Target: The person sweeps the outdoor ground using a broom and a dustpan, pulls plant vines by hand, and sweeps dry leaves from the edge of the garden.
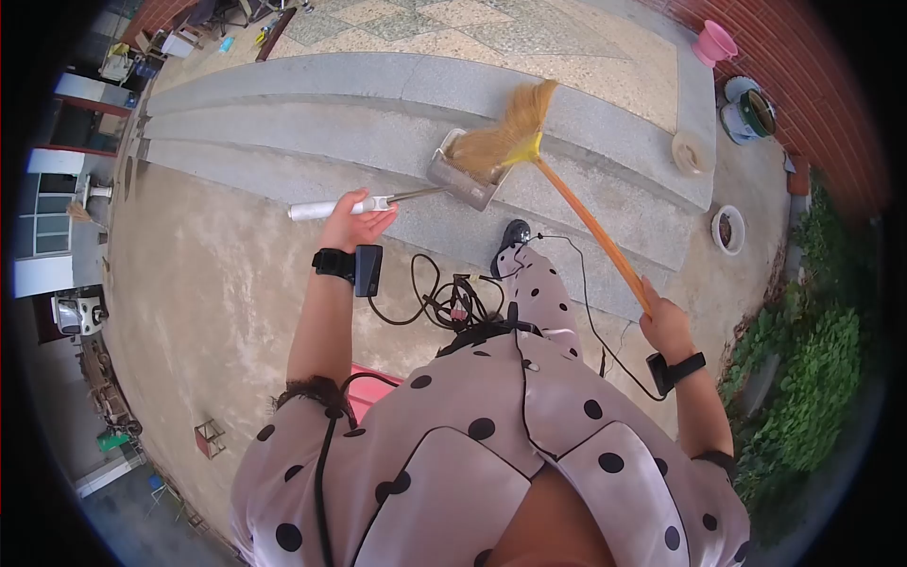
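Observation:
My left hand [357,219] is closed around the white handle of a dustpan, whose grey pan [465,184] rests at the stone steps. A thin metal rod joins handle and pan. In my right hand [667,328] is the orange stick of a broom [590,227]. The broom's straw bristles [510,128] spread over the pan's opening, with a yellow collar where they meet the stick. Whatever lies inside the pan is mostly hidden by the bristles.
Grey stone steps [378,80] cross ahead of me. To the right stand a pink pot [714,43], a dark green bucket [748,115], a round beige container [693,151] and a white pot [727,230]. Green plants [803,397] grow at the right. Cables [444,298] hang before my body.

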The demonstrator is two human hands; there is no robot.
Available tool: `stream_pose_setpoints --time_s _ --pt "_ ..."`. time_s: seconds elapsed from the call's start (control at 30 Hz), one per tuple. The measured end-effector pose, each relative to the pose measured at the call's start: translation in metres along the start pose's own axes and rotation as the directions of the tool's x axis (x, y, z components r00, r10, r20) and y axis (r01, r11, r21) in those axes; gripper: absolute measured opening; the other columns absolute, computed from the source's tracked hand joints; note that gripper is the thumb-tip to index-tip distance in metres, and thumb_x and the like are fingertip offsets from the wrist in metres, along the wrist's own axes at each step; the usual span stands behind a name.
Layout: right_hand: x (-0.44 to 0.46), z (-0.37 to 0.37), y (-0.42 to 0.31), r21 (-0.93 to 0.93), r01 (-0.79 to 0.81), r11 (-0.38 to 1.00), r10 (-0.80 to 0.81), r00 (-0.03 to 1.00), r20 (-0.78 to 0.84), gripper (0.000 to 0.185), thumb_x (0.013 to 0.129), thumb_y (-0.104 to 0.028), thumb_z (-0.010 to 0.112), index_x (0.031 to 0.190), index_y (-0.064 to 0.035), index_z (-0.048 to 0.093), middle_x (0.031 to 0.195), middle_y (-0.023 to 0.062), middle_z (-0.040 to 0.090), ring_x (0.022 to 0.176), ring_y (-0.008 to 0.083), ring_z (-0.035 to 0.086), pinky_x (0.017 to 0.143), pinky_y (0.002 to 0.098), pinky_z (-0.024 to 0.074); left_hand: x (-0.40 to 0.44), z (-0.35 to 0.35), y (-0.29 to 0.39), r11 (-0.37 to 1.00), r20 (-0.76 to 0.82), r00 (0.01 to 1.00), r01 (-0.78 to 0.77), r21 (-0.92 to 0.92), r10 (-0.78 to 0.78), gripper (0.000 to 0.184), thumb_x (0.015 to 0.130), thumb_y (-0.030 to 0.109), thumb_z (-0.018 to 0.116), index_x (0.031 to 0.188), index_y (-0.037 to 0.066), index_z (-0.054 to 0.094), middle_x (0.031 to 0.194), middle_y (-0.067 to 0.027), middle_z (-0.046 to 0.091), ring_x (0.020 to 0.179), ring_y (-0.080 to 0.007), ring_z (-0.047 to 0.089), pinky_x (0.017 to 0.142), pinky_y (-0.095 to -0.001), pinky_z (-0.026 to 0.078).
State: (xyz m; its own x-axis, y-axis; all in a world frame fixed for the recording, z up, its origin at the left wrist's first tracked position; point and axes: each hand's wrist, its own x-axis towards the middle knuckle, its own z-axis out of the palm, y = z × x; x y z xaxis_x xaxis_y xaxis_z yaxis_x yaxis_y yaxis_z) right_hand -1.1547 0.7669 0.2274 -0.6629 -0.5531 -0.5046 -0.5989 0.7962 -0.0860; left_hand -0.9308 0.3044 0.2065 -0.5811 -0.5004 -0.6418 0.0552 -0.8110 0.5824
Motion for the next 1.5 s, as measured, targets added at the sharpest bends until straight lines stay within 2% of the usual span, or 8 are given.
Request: stream_pose_setpoints --time_s 0.27,0.4,0.47,0.57,0.9,1.03,1.37,1.5 --pt "-0.157 0.095 -0.005 0.450 -0.122 0.884 0.252 0.937 -0.242 0.058 0.072 -0.010 0.052 0.129 -0.0123 0.038 0.084 0.0208 0.059 0.076 0.0326 0.060 0.067 0.0373 0.0467 -0.113 -0.083 -0.051 0.995 0.067 0.996 -0.060 0.077 0.055 0.025 0.076 0.015 0.058 0.094 0.003 0.045 0.097 -0.0214 0.053 0.095 -0.0372 0.055 0.087 -0.0433 0.045" --pt "-0.211 0.136 -0.010 0.780 -0.225 0.584 0.430 0.900 -0.063 0.057 0.073 -0.010 0.052 0.128 -0.0082 0.038 0.093 0.0219 0.059 0.085 0.0311 0.059 0.075 0.0334 0.0450 -0.141 -0.092 -0.075 0.972 0.174 0.984 -0.067 0.224 0.028 0.026 0.077 0.016 0.059 0.096 0.003 0.045 0.104 -0.0230 0.053 0.103 -0.0374 0.051 0.090 -0.0437 0.043" --pt "-0.234 0.139 -0.015 0.866 -0.345 0.362 0.467 0.871 0.152 0.058 0.075 -0.011 0.052 0.130 -0.0081 0.036 0.080 0.0154 0.059 0.064 0.0205 0.058 0.062 0.0307 0.0465 -0.155 -0.084 -0.081 0.953 0.172 0.985 -0.064 0.296 0.013 0.028 0.078 0.018 0.059 0.096 0.002 0.044 0.104 -0.0231 0.052 0.104 -0.0359 0.051 0.090 -0.0427 0.043" --pt "-0.271 0.153 -0.019 0.964 -0.231 0.132 0.522 0.843 0.131 0.059 0.075 -0.009 0.052 0.132 -0.0086 0.033 0.067 0.0052 0.054 0.047 0.0121 0.050 0.045 0.0255 0.0433 -0.180 -0.063 -0.091 0.927 0.198 0.980 -0.058 0.370 -0.017 0.029 0.077 0.020 0.060 0.095 0.003 0.045 0.104 -0.0232 0.052 0.100 -0.0352 0.053 0.088 -0.0410 0.045" --pt "-0.448 0.262 0.059 0.715 0.072 -0.695 0.551 0.693 0.465 0.039 0.077 -0.003 0.049 0.116 0.0009 0.045 0.062 0.0022 0.046 0.046 0.0086 0.046 0.038 0.0213 0.0390 -0.240 0.103 -0.208 0.807 0.266 0.931 0.049 0.588 -0.251 0.037 0.076 0.020 0.062 0.099 0.000 0.042 0.104 -0.0227 0.051 0.098 -0.0342 0.054 0.086 -0.0399 0.047" --pt "-0.550 0.332 0.089 0.574 0.199 -0.794 0.568 0.580 0.584 0.008 0.079 -0.005 0.052 0.084 -0.0030 0.047 0.059 0.0004 0.046 0.042 0.0077 0.045 0.036 0.0204 0.0382 -0.265 0.163 -0.310 0.747 0.292 0.888 0.081 0.660 -0.354 0.034 0.076 0.017 0.061 0.097 0.000 0.042 0.104 -0.0246 0.050 0.098 -0.0374 0.053 0.085 -0.0431 0.047" --pt "-0.735 0.365 0.157 0.199 0.447 -0.872 0.389 0.385 0.837 0.011 0.078 -0.004 0.055 0.075 -0.0018 0.045 0.055 0.0045 0.048 0.040 0.0122 0.047 0.035 0.0242 0.0389 -0.358 0.379 -0.545 0.630 0.249 0.788 0.214 0.747 -0.563 0.027 0.075 0.013 0.058 0.093 0.000 0.042 0.102 -0.0274 0.049 0.095 -0.0396 0.053 0.084 -0.0467 0.047" --pt "-0.732 0.433 0.152 0.049 0.523 -0.851 0.328 0.456 0.827 0.012 0.079 -0.005 0.051 0.070 -0.0012 0.045 0.054 0.0056 0.048 0.039 0.0136 0.046 0.035 0.0242 0.0382 -0.343 0.393 -0.650 0.616 0.251 0.748 0.257 0.744 -0.615 0.031 0.073 0.013 0.058 0.096 0.001 0.041 0.104 -0.0291 0.047 0.094 -0.0417 0.052 0.086 -0.0496 0.045"
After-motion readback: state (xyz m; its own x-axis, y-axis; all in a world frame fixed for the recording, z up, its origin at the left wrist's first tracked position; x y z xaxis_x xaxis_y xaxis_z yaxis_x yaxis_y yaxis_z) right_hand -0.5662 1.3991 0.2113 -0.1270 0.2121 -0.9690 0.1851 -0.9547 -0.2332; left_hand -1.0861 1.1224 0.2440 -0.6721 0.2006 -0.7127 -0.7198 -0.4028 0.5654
